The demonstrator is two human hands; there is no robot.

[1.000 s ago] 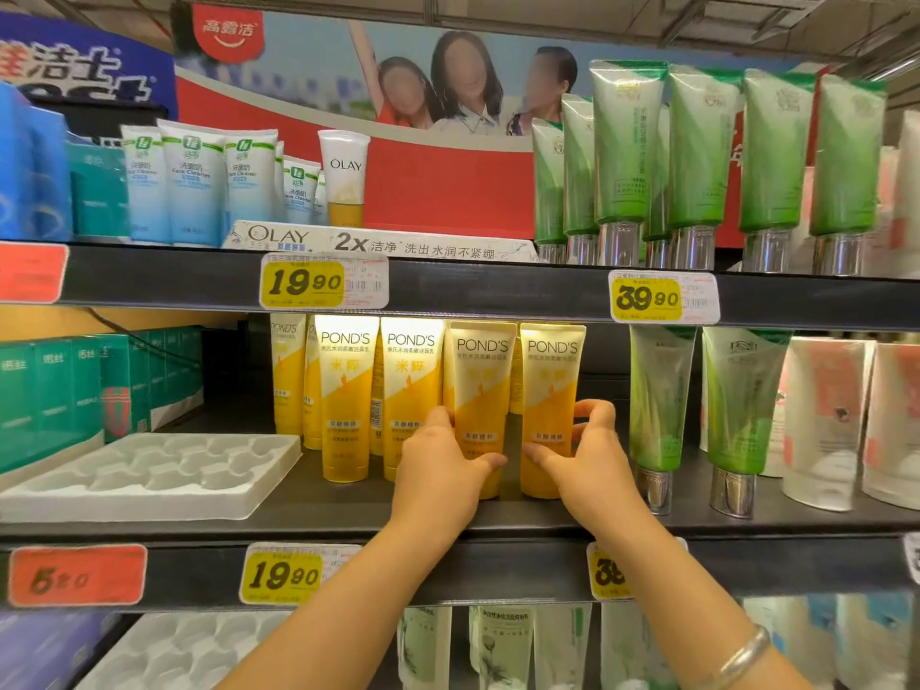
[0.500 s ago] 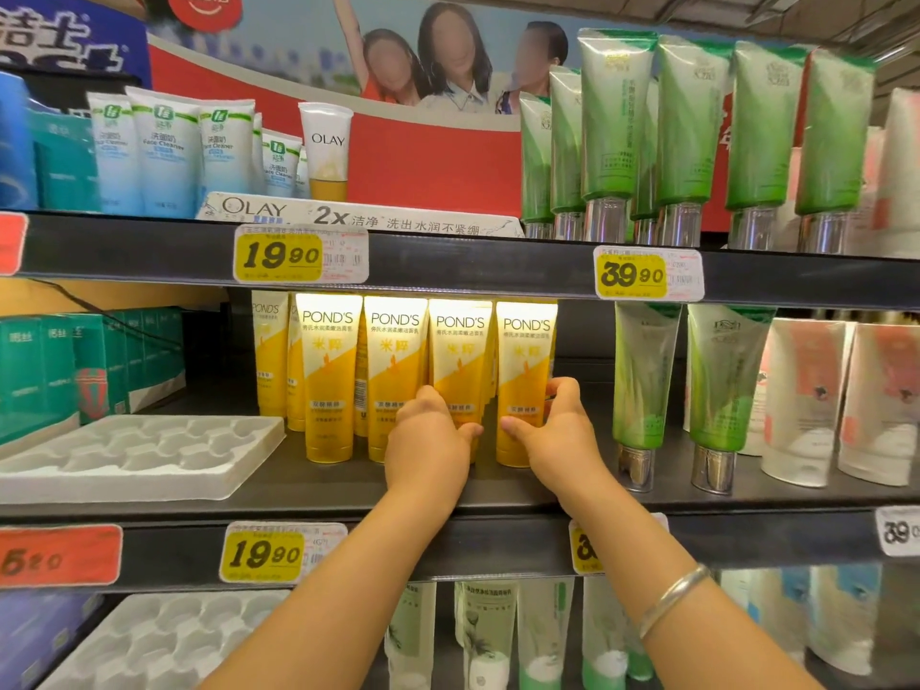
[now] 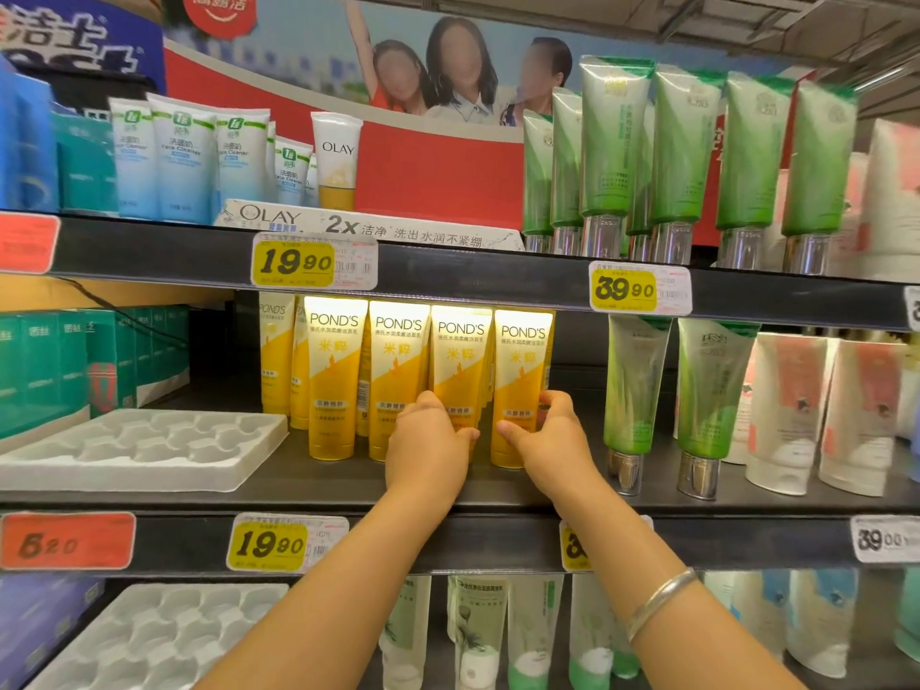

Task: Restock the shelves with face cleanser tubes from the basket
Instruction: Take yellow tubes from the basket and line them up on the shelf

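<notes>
Several yellow Pond's face cleanser tubes point(image 3: 333, 371) stand cap-down in a row on the middle shelf point(image 3: 318, 473). My left hand point(image 3: 428, 440) wraps round the lower part of the third front tube point(image 3: 460, 356), fingers curled at its base. My right hand point(image 3: 552, 435) grips the rightmost tube point(image 3: 520, 361), thumb in front and fingers round its right side. The basket is out of view.
An empty white plastic tray point(image 3: 144, 445) lies left of the yellow tubes. Green tubes with silver caps point(image 3: 632, 390) and white-pink tubes point(image 3: 791, 405) stand to the right. The top shelf point(image 3: 448, 276) carries Olay, blue and green tubes. A silver bangle point(image 3: 657, 597) circles my right wrist.
Both hands have shifted slightly deeper onto the shelf, staying on the two rightmost yellow tubes. The tubes now stand closer together in the row. The camera has tilted a little.
</notes>
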